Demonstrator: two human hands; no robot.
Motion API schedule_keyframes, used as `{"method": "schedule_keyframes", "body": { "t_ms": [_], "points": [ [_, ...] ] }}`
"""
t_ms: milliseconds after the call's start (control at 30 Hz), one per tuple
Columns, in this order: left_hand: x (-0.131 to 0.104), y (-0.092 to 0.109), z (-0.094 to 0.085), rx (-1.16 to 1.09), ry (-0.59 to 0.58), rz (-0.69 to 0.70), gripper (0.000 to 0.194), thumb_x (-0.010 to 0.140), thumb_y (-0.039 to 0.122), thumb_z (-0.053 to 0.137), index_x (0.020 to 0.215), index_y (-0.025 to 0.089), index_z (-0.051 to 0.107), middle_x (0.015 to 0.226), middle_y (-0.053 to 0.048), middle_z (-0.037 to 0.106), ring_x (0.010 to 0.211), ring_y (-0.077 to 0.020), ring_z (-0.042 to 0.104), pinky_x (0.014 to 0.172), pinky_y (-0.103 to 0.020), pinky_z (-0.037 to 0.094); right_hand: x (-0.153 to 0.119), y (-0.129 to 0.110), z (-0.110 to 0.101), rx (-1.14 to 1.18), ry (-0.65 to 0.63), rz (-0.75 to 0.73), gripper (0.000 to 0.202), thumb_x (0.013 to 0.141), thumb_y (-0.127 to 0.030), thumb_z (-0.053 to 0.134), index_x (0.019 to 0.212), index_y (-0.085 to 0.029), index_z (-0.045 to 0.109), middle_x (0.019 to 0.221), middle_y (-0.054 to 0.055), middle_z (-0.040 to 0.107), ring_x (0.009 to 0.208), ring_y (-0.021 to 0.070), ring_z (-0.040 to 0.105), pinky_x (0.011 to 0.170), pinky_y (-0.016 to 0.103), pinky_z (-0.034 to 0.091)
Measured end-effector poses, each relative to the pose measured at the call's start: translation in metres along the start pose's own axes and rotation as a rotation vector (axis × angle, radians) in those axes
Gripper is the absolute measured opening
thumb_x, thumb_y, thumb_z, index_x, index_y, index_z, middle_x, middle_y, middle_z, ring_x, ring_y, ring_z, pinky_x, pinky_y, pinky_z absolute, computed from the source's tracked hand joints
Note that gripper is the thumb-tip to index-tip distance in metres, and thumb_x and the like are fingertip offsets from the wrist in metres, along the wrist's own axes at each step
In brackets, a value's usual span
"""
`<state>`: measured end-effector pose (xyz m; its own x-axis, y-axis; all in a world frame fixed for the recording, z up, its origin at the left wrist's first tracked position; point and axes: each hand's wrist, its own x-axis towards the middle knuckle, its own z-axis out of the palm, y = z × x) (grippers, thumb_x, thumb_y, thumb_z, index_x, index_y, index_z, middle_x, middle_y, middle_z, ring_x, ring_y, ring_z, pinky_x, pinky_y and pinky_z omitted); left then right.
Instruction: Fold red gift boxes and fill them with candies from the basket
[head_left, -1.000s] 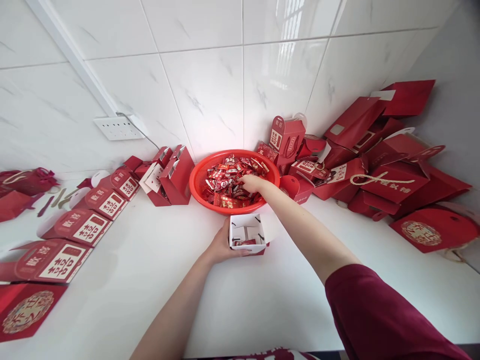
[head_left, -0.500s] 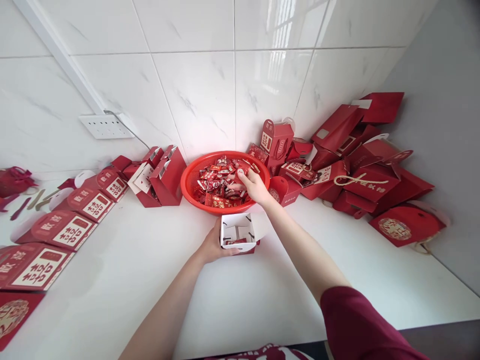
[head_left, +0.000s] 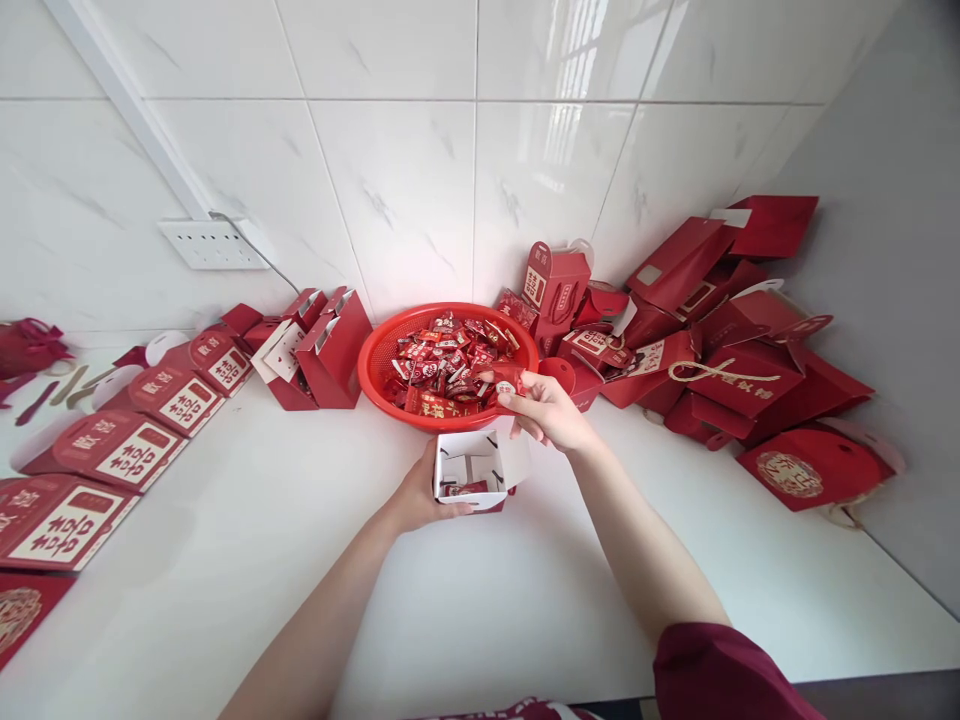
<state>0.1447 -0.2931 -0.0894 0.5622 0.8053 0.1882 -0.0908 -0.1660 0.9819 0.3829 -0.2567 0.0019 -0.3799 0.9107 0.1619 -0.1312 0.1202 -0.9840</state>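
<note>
My left hand (head_left: pixel 421 492) grips the left side of a small open box (head_left: pixel 471 470), white inside, with a red wrapped candy (head_left: pixel 465 488) at its bottom. Between the fingers and thumb of my right hand (head_left: pixel 551 408) is a red wrapped candy packet (head_left: pixel 507 386) with a pale round mark. That hand is above and to the right of the box, by the front right rim of a red plastic basket (head_left: pixel 369 385). Many red and gold wrapped candies (head_left: pixel 442 360) fill the basket.
Red gift boxes (head_left: pixel 135 450) form a row at the left, and taller open boxes (head_left: pixel 330 355) stand left of the basket. A heap of red boxes (head_left: pixel 720 340) lies at the right. Behind, a power strip (head_left: pixel 212 245) is on the tiled wall.
My right hand has drawn back from inside the basket toward the right and nearer to me, bringing out a red packet. The left hand still holds the box, shifted very slightly left.
</note>
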Motion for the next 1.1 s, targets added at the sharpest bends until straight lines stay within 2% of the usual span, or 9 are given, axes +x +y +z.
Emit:
{"method": "schedule_keyframes", "body": {
  "t_ms": [100, 167, 267, 333, 633, 767, 933, 1000, 1100],
  "points": [
    [-0.001, -0.004, -0.001, 0.004, 0.022, 0.002, 0.091, 0.066, 0.02, 0.086, 0.143, 0.025, 0.039, 0.142, -0.018, 0.051, 0.128, -0.0399, 0.052, 0.099, -0.054, 0.049, -0.003, -0.003, -0.007, 0.03, 0.023, 0.008, 0.037, 0.085, -0.042, 0.071, 0.11, -0.016, 0.071, 0.037, -0.011, 0.047, 0.03, 0.0065, 0.041, 0.052, 0.024, 0.054],
    [-0.002, -0.007, -0.003, 0.017, 0.034, -0.01, 0.091, 0.065, 0.021, 0.087, 0.143, 0.026, 0.039, 0.143, -0.018, 0.051, 0.127, -0.0401, 0.053, 0.097, -0.054, 0.05, -0.005, -0.005, -0.01, 0.012, 0.026, 0.008, 0.031, 0.085, -0.045, 0.071, 0.091, -0.015, 0.075, 0.042, -0.005, 0.057, 0.035, 0.0086, 0.05, 0.051, 0.024, 0.053],
    [-0.003, -0.012, -0.005, 0.033, 0.036, -0.03, 0.091, 0.065, 0.021, 0.087, 0.142, 0.027, 0.039, 0.145, -0.018, 0.048, 0.129, -0.0401, 0.051, 0.093, -0.052, 0.052, -0.008, -0.009, -0.01, -0.009, -0.021, 0.006, 0.041, 0.085, -0.049, 0.069, 0.063, -0.015, 0.07, 0.05, 0.002, 0.067, 0.039, 0.0116, 0.057, 0.045, 0.024, 0.051],
    [-0.003, -0.014, -0.006, 0.041, 0.026, -0.042, 0.092, 0.065, 0.022, 0.087, 0.143, 0.026, 0.038, 0.146, -0.018, 0.047, 0.129, -0.0405, 0.05, 0.094, -0.053, 0.052, -0.01, -0.012, -0.007, -0.018, -0.048, 0.005, 0.046, 0.086, -0.05, 0.068, 0.057, -0.014, 0.068, 0.053, 0.004, 0.069, 0.04, 0.0123, 0.059, 0.044, 0.024, 0.05],
    [-0.002, -0.008, -0.004, 0.051, 0.022, -0.029, 0.092, 0.066, 0.024, 0.086, 0.144, 0.024, 0.038, 0.145, -0.018, 0.048, 0.13, -0.0406, 0.049, 0.098, -0.054, 0.048, -0.015, -0.021, 0.0, 0.004, -0.128, 0.043, 0.048, 0.088, -0.052, 0.064, 0.065, -0.012, 0.075, 0.055, 0.007, 0.071, 0.039, 0.0134, 0.061, 0.042, 0.024, 0.052],
    [0.0, 0.0, 0.0, 0.04, 0.013, -0.024, 0.091, 0.067, 0.026, 0.086, 0.145, 0.023, 0.039, 0.142, -0.018, 0.052, 0.126, -0.0397, 0.054, 0.099, -0.053, 0.047, -0.017, -0.023, 0.003, -0.041, -0.146, 0.024, 0.049, 0.089, -0.051, 0.064, 0.061, -0.012, 0.073, 0.058, 0.008, 0.073, 0.038, 0.0118, 0.06, 0.041, 0.022, 0.052],
    [-0.001, 0.001, 0.0, 0.03, 0.003, -0.037, 0.088, 0.069, 0.026, 0.085, 0.144, 0.023, 0.039, 0.141, -0.018, 0.053, 0.125, -0.039, 0.055, 0.098, -0.053, 0.048, -0.025, -0.023, 0.008, 0.01, -0.126, -0.182, 0.035, 0.091, -0.04, 0.066, 0.072, -0.013, 0.077, 0.059, 0.007, 0.074, 0.038, 0.0125, 0.063, 0.036, 0.021, 0.052],
    [-0.002, -0.002, -0.001, 0.029, 0.001, -0.039, 0.089, 0.068, 0.025, 0.085, 0.144, 0.023, 0.039, 0.142, -0.018, 0.052, 0.127, -0.0396, 0.053, 0.098, -0.054, 0.048, -0.029, -0.023, 0.008, 0.017, -0.104, -0.254, 0.035, 0.09, -0.04, 0.065, 0.072, -0.013, 0.077, 0.057, 0.007, 0.073, 0.038, 0.0143, 0.063, 0.033, 0.021, 0.051],
    [-0.003, -0.007, -0.003, 0.044, 0.017, -0.036, 0.092, 0.066, 0.023, 0.086, 0.144, 0.024, 0.037, 0.144, -0.018, 0.05, 0.129, -0.0402, 0.051, 0.097, -0.053, 0.049, -0.032, -0.022, 0.007, 0.001, -0.069, -0.281, 0.04, 0.091, -0.044, 0.063, 0.07, -0.013, 0.076, 0.055, 0.007, 0.072, 0.039, 0.0162, 0.064, 0.031, 0.022, 0.05]
  ]
}}
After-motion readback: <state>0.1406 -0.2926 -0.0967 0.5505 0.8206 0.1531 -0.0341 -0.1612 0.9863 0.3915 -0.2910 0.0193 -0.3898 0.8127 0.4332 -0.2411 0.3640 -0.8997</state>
